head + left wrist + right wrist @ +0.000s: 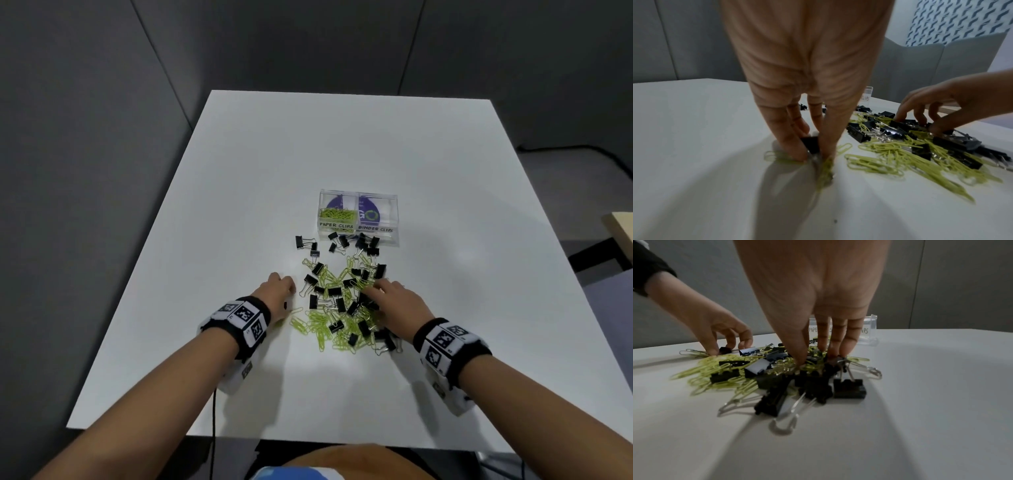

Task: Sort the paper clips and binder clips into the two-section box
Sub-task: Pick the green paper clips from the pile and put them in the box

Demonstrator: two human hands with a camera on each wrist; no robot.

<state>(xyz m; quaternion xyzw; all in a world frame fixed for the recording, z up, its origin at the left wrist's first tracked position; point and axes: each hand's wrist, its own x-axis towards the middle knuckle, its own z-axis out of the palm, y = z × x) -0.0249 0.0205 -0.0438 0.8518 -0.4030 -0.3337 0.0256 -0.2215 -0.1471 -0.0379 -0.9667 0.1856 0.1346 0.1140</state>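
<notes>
Loose pile [342, 305] near | box [390, 236]: paper clips [336, 214] left section

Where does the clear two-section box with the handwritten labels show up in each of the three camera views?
Head: the two-section box sits mid-table, just beyond the pile of clips.
Left wrist: only a corner shows, right of the left hand.
Right wrist: it stands behind the fingers of the right hand, its right end visible.
Shared landmark: the pile, always nearer than the box.

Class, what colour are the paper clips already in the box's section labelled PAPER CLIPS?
Yellow-green paper clips, in the clear box; clearest in the head view.
</notes>
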